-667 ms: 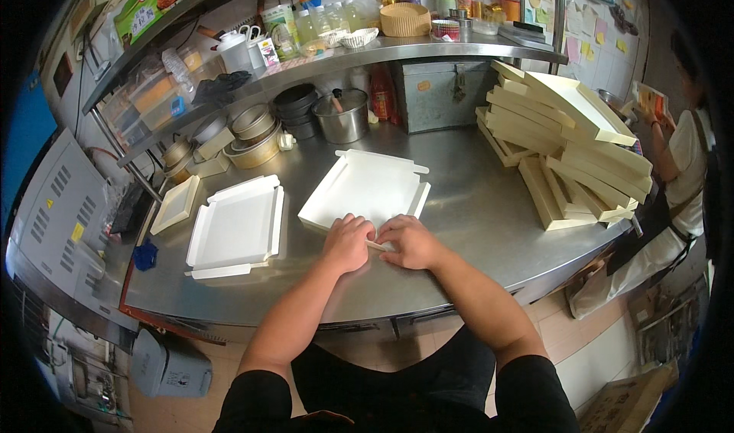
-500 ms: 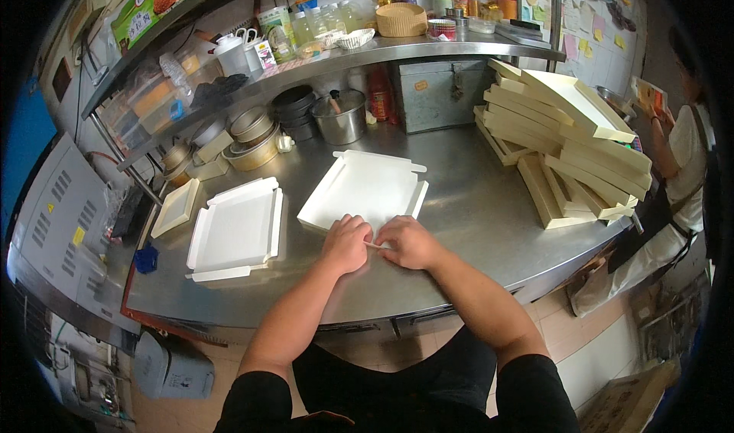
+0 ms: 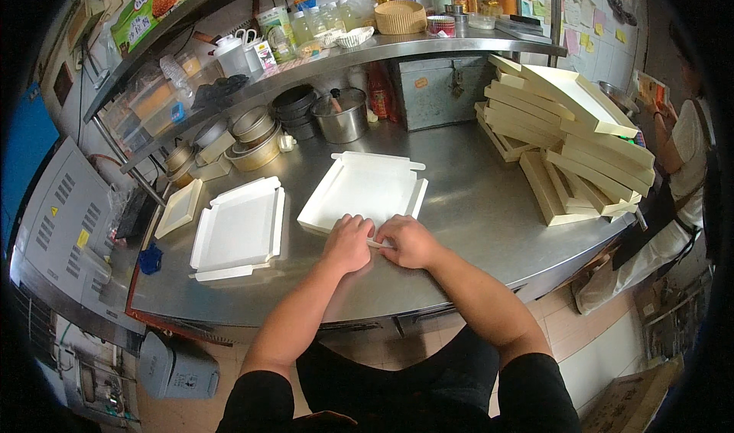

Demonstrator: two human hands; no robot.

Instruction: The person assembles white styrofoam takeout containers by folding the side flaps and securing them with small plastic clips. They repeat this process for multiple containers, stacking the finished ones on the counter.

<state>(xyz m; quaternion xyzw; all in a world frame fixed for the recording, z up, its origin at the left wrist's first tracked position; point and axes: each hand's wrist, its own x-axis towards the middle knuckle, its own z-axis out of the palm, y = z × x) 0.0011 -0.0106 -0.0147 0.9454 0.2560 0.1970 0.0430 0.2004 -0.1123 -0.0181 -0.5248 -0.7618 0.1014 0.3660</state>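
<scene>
A white cardboard box tray (image 3: 365, 192) lies partly folded on the steel table in front of me, its far side flap still spread out. At its near edge my left hand (image 3: 350, 243) is closed with the fingers bent over the cardboard wall. Close beside it, my right hand (image 3: 407, 242) pinches the same near edge. The fingertips hide most of the fold between them. To the left lies another part-folded white cardboard tray (image 3: 237, 228), its corner tabs sticking out; neither hand touches it.
Folded cream trays (image 3: 566, 139) are piled unevenly at the right. A smaller cream tray (image 3: 178, 208) lies far left. Pots (image 3: 342, 116) and a grey metal chest (image 3: 440, 97) stand at the back under a loaded shelf (image 3: 428, 47). Another person (image 3: 680, 158) stands at the right.
Both hands stay at the near edge of the tray, their fingers shifting only slightly. The view has tilted a little; the trays have not moved on the table.
</scene>
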